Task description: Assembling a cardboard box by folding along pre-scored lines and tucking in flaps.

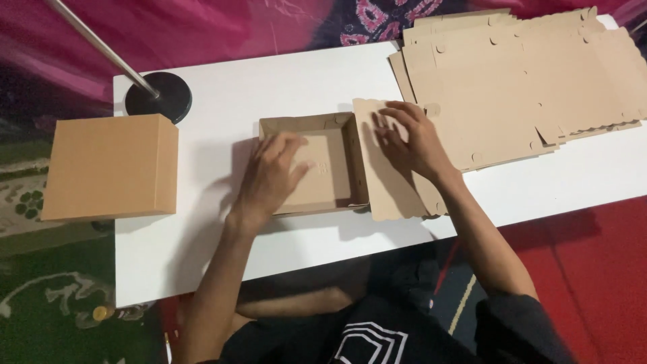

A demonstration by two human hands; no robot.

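a view from above of a white table (283, 87) where a person sits with both arms stretched forward. in the middle sits a half-formed brown cardboard box (322, 168), its walls raised on the far, near and right sides. the left hand (269, 176) rests inside it, fingers spread flat and pressing on the floor of the box, gripping nothing. the right hand (408, 138) lies just beside the box on its flat lid flap (387, 189), which has a scalloped edge; the fingers are loosely open and pressing down, not closed around anything. to the right, touching that flap, is a stack of flat unfolded cardboard sheets (526, 74). at the far left stands a finished closed brown box (108, 165), and behind it a round black stand base (160, 96) with a slanted metal rod. judging from this, the raised walls could spring back if the left hand lifts, and uneven pressure on the flap could crease it crookedly.
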